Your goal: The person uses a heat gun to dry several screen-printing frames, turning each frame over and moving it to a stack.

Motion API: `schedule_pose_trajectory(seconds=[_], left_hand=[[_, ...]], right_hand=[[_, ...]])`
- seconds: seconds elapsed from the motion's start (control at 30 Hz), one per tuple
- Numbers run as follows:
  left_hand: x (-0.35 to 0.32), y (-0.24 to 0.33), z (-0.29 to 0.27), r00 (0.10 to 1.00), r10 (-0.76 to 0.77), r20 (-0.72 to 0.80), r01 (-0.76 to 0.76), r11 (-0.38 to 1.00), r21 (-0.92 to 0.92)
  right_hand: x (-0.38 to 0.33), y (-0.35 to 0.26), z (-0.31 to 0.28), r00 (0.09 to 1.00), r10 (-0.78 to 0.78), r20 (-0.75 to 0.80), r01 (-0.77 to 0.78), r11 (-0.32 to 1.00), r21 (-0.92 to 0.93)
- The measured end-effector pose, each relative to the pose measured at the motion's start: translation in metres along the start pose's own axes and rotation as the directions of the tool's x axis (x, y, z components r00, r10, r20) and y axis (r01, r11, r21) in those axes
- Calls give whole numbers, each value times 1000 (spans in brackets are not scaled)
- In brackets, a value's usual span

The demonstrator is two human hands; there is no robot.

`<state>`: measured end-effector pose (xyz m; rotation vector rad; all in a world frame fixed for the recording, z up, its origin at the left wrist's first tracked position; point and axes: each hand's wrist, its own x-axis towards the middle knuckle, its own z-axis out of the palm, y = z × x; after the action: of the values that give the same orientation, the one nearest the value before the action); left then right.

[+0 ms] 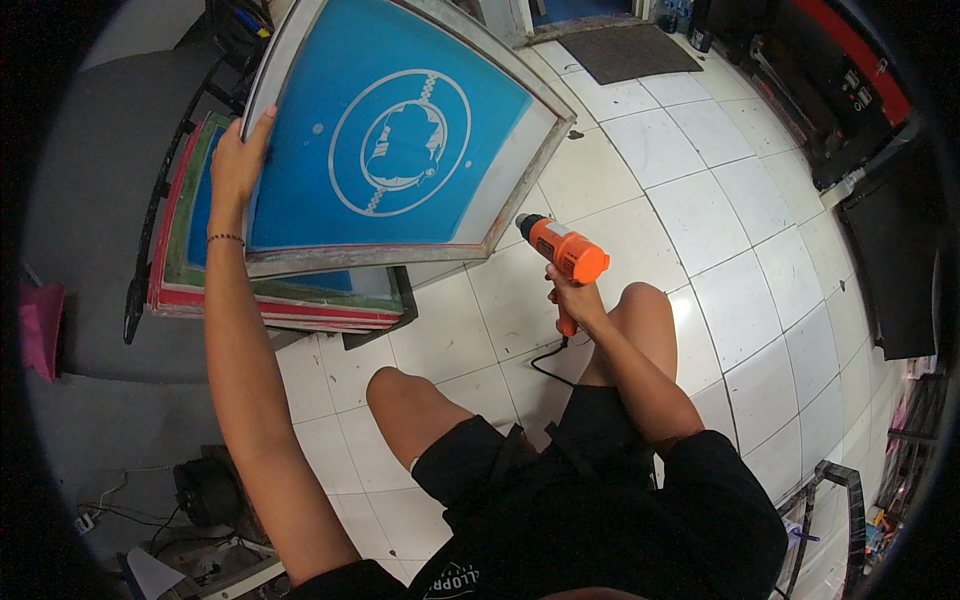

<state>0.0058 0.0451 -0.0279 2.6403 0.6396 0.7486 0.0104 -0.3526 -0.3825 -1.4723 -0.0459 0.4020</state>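
My left hand [240, 160] grips the left edge of a framed printing screen [290, 190], thumb on its near face. The screen has blue mesh with a pale round emblem and a worn light frame; it is held up tilted. In my right hand [578, 298] is an orange heat gun [568, 250] with a dark nozzle, its fingers wrapped round the handle. The nozzle points up and left toward the screen's lower right corner, apart from it. A black cord [545, 372] runs from the bottom of the handle.
Below the screen is a stack of more framed screens [175, 250] with red and green edges. White floor tiles [700, 220] spread to the right. A dark doormat [630, 53] lies at the far doorway, and a red and black machine [850, 80] stands far right. A black motor-like device [208, 490] is lower left.
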Motion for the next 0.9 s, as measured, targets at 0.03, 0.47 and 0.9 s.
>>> schedule_pose_trajectory(seconds=[0.03,0.47,0.9], left_hand=[[0,0,0,1000,8,-5,-8,1000,1],[1,-6,3,999,25,-29,-25,1000,3],[-1,0,2,998,54,-32,-55,998,-16]], right_hand=[[0,-2,0,1000,4,-6,-4,1000,-3],[13,-7,-14,994,-36,-108,37,999,5],[27,-2,-25,962,-57,-268,74,996,54]])
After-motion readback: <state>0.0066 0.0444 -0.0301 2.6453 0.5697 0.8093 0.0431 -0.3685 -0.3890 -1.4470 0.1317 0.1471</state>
